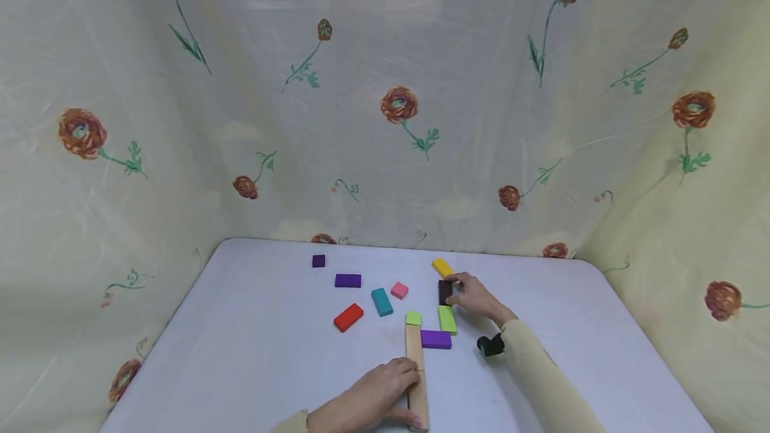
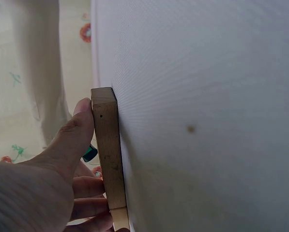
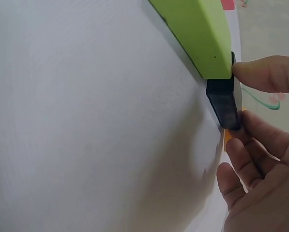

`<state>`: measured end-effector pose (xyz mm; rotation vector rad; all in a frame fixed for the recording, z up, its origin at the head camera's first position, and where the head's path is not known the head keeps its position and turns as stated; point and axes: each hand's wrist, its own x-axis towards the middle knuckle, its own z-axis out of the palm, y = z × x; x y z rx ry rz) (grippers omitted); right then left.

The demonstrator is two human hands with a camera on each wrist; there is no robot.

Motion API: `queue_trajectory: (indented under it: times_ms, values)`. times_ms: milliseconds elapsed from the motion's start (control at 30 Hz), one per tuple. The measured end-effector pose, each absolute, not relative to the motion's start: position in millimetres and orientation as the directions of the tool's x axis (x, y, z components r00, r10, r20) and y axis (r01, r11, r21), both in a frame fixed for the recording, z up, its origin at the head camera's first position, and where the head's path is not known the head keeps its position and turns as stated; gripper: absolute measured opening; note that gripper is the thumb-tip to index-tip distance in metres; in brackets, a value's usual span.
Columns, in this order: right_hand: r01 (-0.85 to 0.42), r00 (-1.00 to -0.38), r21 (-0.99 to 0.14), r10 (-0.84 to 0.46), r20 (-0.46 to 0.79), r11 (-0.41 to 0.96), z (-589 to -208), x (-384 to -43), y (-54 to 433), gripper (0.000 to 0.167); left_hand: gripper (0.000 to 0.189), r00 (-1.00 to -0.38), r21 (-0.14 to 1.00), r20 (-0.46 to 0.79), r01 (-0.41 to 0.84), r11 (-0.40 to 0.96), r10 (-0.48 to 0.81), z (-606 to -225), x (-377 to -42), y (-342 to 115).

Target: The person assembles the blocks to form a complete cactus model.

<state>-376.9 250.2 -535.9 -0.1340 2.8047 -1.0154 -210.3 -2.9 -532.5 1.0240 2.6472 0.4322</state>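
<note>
My left hand (image 1: 377,394) grips a plain wooden block (image 2: 108,154) at the near end of the table, its thumb at the block's near end. A second wooden block (image 1: 414,345) continues the line away from me, capped by a small light-green block (image 1: 414,318). Further right, my right hand (image 1: 476,298) pinches a black block (image 1: 444,291) between thumb and fingertips. The black block lies between a light-green block (image 1: 447,320) and a yellow block (image 1: 442,267). A purple block (image 1: 436,339) joins the wooden line's right side, just below the light-green one.
Left of the line, a red block (image 1: 349,317), a teal block (image 1: 381,302) and a small pink block (image 1: 400,291) lie scattered. Farther back are a purple block (image 1: 347,280) and a small dark purple one. Flowered cloth (image 1: 385,152) hangs behind the white table (image 1: 252,353).
</note>
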Motion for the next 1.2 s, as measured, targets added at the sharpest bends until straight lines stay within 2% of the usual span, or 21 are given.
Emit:
queue_trajectory:
  times_ms: [1200]
  values:
    - [-0.045, -0.983, -0.662, -0.151, -0.104, 0.749, -545.5, -376.6, 248.4, 0.052, 0.067, -0.711, 0.384, -0.132, 0.605, 0.697, 0.690, -531.2, -209.9, -1.8]
